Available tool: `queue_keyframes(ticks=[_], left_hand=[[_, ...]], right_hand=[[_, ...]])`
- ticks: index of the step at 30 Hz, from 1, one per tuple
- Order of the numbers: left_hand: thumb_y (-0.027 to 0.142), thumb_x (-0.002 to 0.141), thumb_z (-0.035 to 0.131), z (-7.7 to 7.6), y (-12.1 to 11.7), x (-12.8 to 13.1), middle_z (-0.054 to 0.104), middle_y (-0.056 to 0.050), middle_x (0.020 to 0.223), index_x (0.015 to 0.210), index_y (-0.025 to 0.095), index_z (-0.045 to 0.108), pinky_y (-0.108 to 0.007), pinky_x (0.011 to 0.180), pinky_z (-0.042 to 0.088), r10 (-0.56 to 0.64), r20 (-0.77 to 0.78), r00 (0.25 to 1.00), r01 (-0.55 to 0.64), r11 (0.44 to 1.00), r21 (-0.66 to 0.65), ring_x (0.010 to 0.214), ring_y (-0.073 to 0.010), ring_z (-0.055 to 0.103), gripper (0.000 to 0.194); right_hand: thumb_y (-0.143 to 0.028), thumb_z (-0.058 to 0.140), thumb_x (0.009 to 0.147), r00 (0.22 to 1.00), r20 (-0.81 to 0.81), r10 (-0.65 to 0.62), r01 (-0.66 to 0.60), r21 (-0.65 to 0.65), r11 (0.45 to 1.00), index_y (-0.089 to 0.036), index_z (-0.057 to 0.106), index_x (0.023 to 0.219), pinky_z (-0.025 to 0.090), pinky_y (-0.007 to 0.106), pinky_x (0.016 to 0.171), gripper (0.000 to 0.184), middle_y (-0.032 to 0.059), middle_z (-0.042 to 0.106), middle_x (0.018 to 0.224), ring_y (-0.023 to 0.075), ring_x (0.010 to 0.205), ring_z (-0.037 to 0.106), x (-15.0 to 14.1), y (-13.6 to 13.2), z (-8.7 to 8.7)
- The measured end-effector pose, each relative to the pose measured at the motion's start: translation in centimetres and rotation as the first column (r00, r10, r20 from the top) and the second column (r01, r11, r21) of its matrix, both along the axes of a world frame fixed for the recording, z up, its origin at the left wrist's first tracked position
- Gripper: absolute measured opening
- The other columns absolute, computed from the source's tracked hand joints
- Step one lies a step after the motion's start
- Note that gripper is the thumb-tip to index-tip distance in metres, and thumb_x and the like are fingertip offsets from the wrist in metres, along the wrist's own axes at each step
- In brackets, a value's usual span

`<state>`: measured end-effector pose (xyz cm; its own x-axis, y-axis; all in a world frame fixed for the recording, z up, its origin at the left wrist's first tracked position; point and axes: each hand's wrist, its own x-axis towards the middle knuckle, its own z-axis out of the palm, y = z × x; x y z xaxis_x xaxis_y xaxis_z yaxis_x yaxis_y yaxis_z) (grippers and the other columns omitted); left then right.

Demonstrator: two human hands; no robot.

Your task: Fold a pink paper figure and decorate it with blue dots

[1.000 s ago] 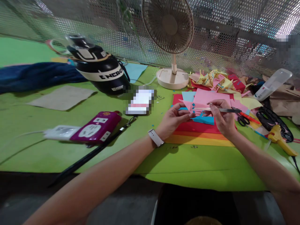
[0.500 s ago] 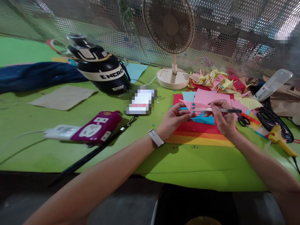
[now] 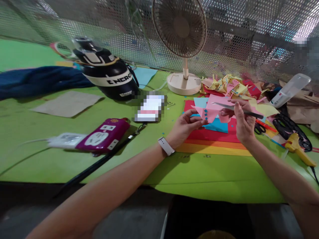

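Note:
My left hand (image 3: 185, 125) is closed on the left edge of a pink paper piece (image 3: 211, 113), which bears a vertical row of small blue diamonds (image 3: 205, 115). In my right hand (image 3: 243, 121) is a pair of slim tweezers (image 3: 225, 106), pointing left. Their tips are above and to the right of the diamonds; whether anything is between them is too small to tell. Beneath both hands lie a blue sheet (image 3: 219, 127), a red sheet (image 3: 214, 136) and orange-yellow sheets (image 3: 214, 149).
Black-handled scissors (image 3: 260, 128) and a yellow glue gun (image 3: 297, 147) lie to the right. Paper scraps (image 3: 229, 84) are heaped behind. A fan (image 3: 184, 84), a phone (image 3: 151, 108), a large black bottle (image 3: 112, 78) and a purple power strip (image 3: 103, 135) stand or lie farther left.
My right hand has shifted right, and the tweezer tips have moved up and away from the row of diamonds. My left hand holds the pink paper in the same place.

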<state>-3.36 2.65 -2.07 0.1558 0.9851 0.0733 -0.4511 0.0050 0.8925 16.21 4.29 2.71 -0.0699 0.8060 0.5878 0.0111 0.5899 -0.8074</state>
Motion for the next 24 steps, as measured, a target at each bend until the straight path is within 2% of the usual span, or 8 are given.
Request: queue_keyframes(ticks=[3, 5, 7, 9, 11, 13, 19, 24], left_hand=[[0.031, 0.064, 0.09, -0.1, 0.1, 0.0, 0.074, 0.002, 0.078, 0.094, 0.02, 0.053, -0.025, 0.068, 0.059, -0.002, -0.016, 1.0, 0.002, 1.0, 0.009, 0.08, -0.0175, 0.075, 0.049], [0.028, 0.067, 0.088, -0.1, 0.1, 0.0, 0.073, 0.002, 0.079, 0.095, 0.02, 0.053, -0.025, 0.069, 0.058, 0.003, -0.043, 0.999, -0.002, 1.0, 0.019, 0.081, -0.0171, 0.075, 0.046], [0.025, 0.069, 0.086, -0.1, 0.1, 0.0, 0.073, 0.001, 0.08, 0.096, 0.02, 0.054, -0.024, 0.068, 0.056, 0.017, -0.071, 0.997, -0.015, 1.0, 0.025, 0.082, -0.0167, 0.074, 0.042], [0.024, 0.069, 0.085, 0.1, 0.0, -0.1, 0.073, 0.001, 0.08, 0.097, 0.02, 0.055, -0.021, 0.064, 0.054, 0.035, -0.074, 0.997, -0.034, 0.999, 0.027, 0.08, -0.0159, 0.074, 0.04], [0.025, 0.069, 0.085, 0.3, -0.1, 0.0, 0.073, 0.002, 0.08, 0.098, 0.02, 0.056, -0.02, 0.061, 0.053, 0.036, -0.046, 0.998, -0.035, 0.999, 0.019, 0.079, -0.0153, 0.074, 0.041], [0.028, 0.068, 0.086, 0.5, -0.3, 0.0, 0.074, 0.002, 0.08, 0.1, 0.02, 0.057, -0.021, 0.062, 0.054, 0.023, -0.017, 1.0, -0.023, 1.0, 0.003, 0.077, -0.0151, 0.074, 0.043], [0.033, 0.068, 0.088, 0.5, -0.2, 0.1, 0.073, 0.002, 0.073, 0.092, 0.018, 0.058, -0.022, 0.064, 0.055, 0.057, -0.122, 0.991, -0.056, 0.998, 0.014, 0.069, -0.0127, 0.071, 0.041], [0.032, 0.065, 0.091, 0.2, 0.6, -0.5, 0.066, 0.007, 0.063, 0.087, 0.02, 0.056, -0.021, 0.064, 0.054, 0.108, -0.083, 0.991, -0.107, 0.994, 0.024, 0.066, -0.0108, 0.069, 0.043]], right_hand=[[-0.046, 0.055, 0.097, 0.974, 0.202, -0.102, 0.062, 0.195, 0.979, -0.033, 0.066, 0.104, 0.054, 0.044, 0.093, 0.019, 0.0015, 0.074, 0.1, 0.0213, 0.096, 0.071, 0.8, 0.9, -0.1], [-0.042, 0.056, 0.097, 0.894, 0.41, -0.181, 0.055, 0.3, 0.952, -0.033, 0.068, 0.103, 0.042, 0.049, 0.107, 0.016, 0.0013, 0.074, 0.107, 0.0219, 0.102, 0.068, 1.3, 1.5, -0.4], [-0.037, 0.055, 0.098, 0.805, 0.562, -0.188, 0.005, 0.311, 0.95, -0.031, 0.068, 0.103, 0.036, 0.051, 0.111, 0.016, 0.001, 0.075, 0.1, 0.0214, 0.097, 0.068, 1.5, 1.7, -0.8], [-0.036, 0.052, 0.098, 0.771, 0.624, -0.129, -0.045, 0.255, 0.966, -0.029, 0.068, 0.102, 0.044, 0.047, 0.102, 0.017, 0.0024, 0.074, 0.094, 0.0209, 0.091, 0.067, 1.6, 1.7, -1.0], [-0.037, 0.052, 0.098, 0.783, 0.616, -0.084, -0.058, 0.206, 0.977, -0.026, 0.067, 0.101, 0.051, 0.039, 0.088, 0.019, 0.0046, 0.073, 0.095, 0.0208, 0.089, 0.067, 1.5, 1.5, -1.1], [-0.038, 0.053, 0.097, 0.816, 0.575, -0.061, -0.047, 0.171, 0.984, -0.024, 0.067, 0.101, 0.052, 0.035, 0.081, 0.02, 0.0052, 0.073, 0.097, 0.0199, 0.088, 0.067, 1.3, 1.2, -1.2], [-0.036, 0.057, 0.095, 0.856, 0.518, 0.0, -0.055, 0.09, 0.994, -0.024, 0.069, 0.098, 0.052, 0.034, 0.082, 0.018, 0.004, 0.073, 0.097, 0.018, 0.086, 0.067, 0.6, 0.6, -1.2], [-0.035, 0.061, 0.092, 0.912, 0.41, 0.018, -0.026, 0.016, 1.0, -0.022, 0.07, 0.099, 0.051, 0.031, 0.078, 0.017, 0.003, 0.073, 0.096, 0.0155, 0.083, 0.065, 1.1, 1.1, -1.2]])
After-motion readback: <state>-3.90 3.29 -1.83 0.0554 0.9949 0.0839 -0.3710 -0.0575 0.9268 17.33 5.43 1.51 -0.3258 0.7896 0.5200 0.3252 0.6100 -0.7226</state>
